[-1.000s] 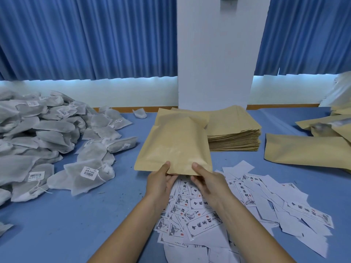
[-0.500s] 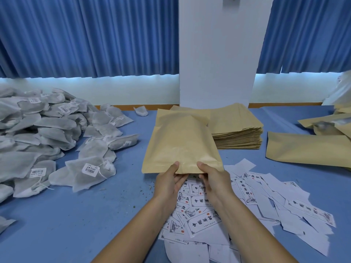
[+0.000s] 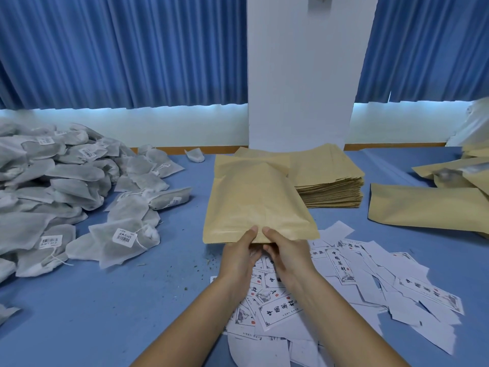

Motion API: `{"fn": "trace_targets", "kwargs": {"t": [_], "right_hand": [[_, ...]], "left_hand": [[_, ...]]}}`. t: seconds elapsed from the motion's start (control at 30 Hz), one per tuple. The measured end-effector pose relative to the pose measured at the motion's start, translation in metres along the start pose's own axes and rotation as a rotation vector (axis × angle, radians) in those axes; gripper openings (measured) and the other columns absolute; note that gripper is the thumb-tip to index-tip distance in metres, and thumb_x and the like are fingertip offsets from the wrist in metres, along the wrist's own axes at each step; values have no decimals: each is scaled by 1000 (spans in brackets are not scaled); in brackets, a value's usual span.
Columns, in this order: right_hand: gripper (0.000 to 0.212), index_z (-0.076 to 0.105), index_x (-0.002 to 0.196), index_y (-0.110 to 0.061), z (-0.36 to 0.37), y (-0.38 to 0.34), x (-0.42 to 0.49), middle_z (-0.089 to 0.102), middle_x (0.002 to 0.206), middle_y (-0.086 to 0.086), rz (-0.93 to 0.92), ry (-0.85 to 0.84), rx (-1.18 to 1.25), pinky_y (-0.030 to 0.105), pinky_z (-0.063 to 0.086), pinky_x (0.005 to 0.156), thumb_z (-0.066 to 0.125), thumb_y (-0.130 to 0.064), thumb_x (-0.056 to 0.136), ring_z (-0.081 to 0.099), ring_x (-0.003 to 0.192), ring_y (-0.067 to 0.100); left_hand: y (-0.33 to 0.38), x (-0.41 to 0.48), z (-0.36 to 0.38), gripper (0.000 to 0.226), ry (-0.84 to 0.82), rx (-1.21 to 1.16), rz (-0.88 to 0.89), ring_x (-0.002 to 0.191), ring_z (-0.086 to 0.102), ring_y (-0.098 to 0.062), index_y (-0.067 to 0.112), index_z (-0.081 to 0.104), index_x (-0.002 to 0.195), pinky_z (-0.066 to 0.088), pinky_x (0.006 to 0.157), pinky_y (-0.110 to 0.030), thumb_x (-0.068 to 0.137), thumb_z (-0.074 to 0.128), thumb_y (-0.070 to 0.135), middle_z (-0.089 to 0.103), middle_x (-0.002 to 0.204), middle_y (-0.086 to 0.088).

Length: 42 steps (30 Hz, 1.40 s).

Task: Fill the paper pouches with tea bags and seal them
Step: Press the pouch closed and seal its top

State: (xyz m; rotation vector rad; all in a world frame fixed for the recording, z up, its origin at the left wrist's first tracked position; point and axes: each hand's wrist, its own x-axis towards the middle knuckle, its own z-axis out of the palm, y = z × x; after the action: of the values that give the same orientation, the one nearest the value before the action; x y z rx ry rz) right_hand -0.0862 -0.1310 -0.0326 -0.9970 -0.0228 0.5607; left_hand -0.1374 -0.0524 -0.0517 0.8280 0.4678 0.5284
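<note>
Left hand (image 3: pixel 238 251) and right hand (image 3: pixel 289 254) pinch the near edge of a filled paper pouch (image 3: pixel 254 197) at centre, its long axis running 6 to 12. Open bench (image 3: pixel 111 308) lies at 7; tea bags (image 3: pixel 66 192) crowd 9.

Your pouch (image 3: pixel 254 202) reads plain tan kraft. Tea bags (image 3: pixel 71 181): grey-white mesh, white barcode tags. Your table (image 3: pixel 119 300): blue. Slips (image 3: pixel 341 263): white, black characters, small red seals. Curtains (image 3: pixel 119 49): blue, vertical pleats
</note>
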Motion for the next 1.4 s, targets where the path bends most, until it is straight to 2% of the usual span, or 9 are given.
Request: {"fn": "trace_targets", "kwargs": {"t": [0.23,0.33,0.43,0.6,0.73,0.83,1.0,1.23,1.4], "right_hand": [[17,64,94,-4,-2,-3,3,69,85,5,-49,47,-14,21,49,55,68,6,81,61,64,14],[14,65,85,-7,-1,0,-1,73,75,0,-15,-11,-19,19,51,57,72,3,78,67,64,11],[19,66,90,-4,0,0,-1,72,83,6,-18,26,-39,19,52,59,72,6,76,66,71,17],[20,64,93,-5,1,0,-1,69,95,11,-48,47,-16,26,50,65,70,7,78,63,77,21],[14,62,94,-10,1,-3,-1,67,93,3,-29,28,55,20,53,57,67,-1,85,63,77,13],[19,60,94,-13,-1,-6,1,66,92,0,-15,62,105,23,51,62,67,1,83,61,79,11],[22,60,92,-14,-2,-8,2,66,90,-1,-32,89,76,22,51,64,69,3,82,61,78,10],[23,62,94,-11,-4,-9,2,67,91,1,16,73,93,17,54,57,71,2,79,62,78,11],[27,61,98,-10,-2,-7,2,68,89,2,25,28,84,17,55,56,71,6,78,63,77,13]], "left_hand": [[2,-2,5,25,184,5,85,98,69,-25,4,61,115,53,85,-32,92,61,13,71,108,-12],[4,-3,2,29,210,106,71,99,68,-26,1,64,114,53,91,-37,88,66,16,71,106,-13],[3,-4,3,32,216,197,75,101,66,-31,0,65,112,51,95,-44,87,68,19,70,106,-16],[2,-3,4,18,270,104,131,90,68,-25,4,66,104,54,73,-29,90,64,15,71,102,-13],[9,-1,-1,14,327,36,151,83,68,-24,-1,66,97,52,71,-28,88,65,10,71,92,-12],[14,0,-2,4,309,35,168,82,65,-20,4,65,90,51,71,-27,88,65,8,69,88,-8],[19,2,-4,9,342,-38,149,75,68,-11,8,64,89,53,55,-20,92,62,17,68,90,-4],[30,7,-11,13,352,24,119,75,63,-17,1,59,81,53,74,-28,91,62,9,64,84,-9],[23,6,-10,16,324,55,138,70,67,-13,5,63,82,52,70,-25,91,63,18,68,81,-6]]}}
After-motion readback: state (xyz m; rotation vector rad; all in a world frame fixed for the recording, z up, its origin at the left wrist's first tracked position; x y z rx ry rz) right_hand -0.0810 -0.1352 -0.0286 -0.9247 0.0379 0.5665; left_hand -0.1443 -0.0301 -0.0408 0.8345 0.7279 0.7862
